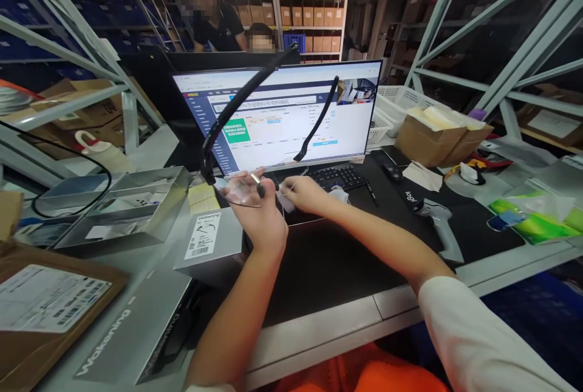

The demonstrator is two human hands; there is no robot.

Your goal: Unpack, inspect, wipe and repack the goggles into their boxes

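My left hand [264, 216] is closed round a pair of black-framed glasses [248, 98] with clear lenses, whose two arms stick up in front of the monitor. A small silver and black piece [257, 185] shows between its thumb and fingers; I cannot tell what it is. Close beside it, my right hand [307, 195] has its fingers pinched together near the frame. Something pale and a thin line show by those fingertips, too small to name. Below the left hand sits a grey Wakening box [223, 252] with a white label picturing glasses.
Behind the hands stand a lit monitor [291, 131] and a keyboard [344, 178]. A barcode scanner [439, 228], mouse [392, 168] and green tissue pack [532, 219] lie right. Left are an open grey box [168, 213] and a brown carton [91, 307]. Two people are beyond the monitor.
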